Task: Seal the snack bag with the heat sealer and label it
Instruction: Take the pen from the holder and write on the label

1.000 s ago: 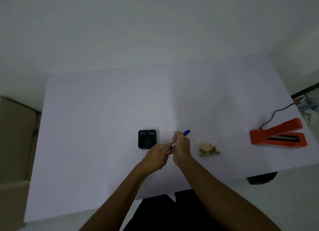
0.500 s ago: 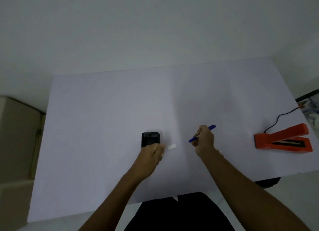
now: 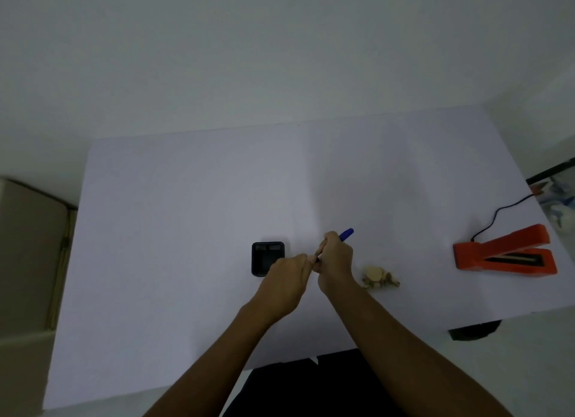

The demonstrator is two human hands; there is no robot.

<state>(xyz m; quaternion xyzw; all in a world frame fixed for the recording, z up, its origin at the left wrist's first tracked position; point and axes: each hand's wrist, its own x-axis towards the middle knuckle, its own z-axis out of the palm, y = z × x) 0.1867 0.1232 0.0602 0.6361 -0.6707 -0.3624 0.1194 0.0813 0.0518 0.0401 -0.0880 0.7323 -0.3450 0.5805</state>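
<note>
My right hand (image 3: pixel 335 261) grips a blue pen (image 3: pixel 346 234), its cap end pointing up and right and its tip down at my left fingertips. My left hand (image 3: pixel 287 279) lies just left of it with fingers curled, fingertips meeting the pen tip; the small white label is hidden under them. A small snack bag (image 3: pixel 380 277) with tan contents lies on the table just right of my right wrist. The orange heat sealer (image 3: pixel 504 256) sits at the table's right edge with its jaw raised.
A black square holder (image 3: pixel 267 258) stands just left of my left hand. The sealer's black cord (image 3: pixel 497 212) runs off the right edge. The white table (image 3: pixel 186 214) stretches far and left; a beige cabinet (image 3: pixel 28 245) stands beyond its left edge.
Half a second ago my right hand was apart to the right and covered the bag, with the label showing at my left fingertips. It has come back left; the pen tip meets the label again.
</note>
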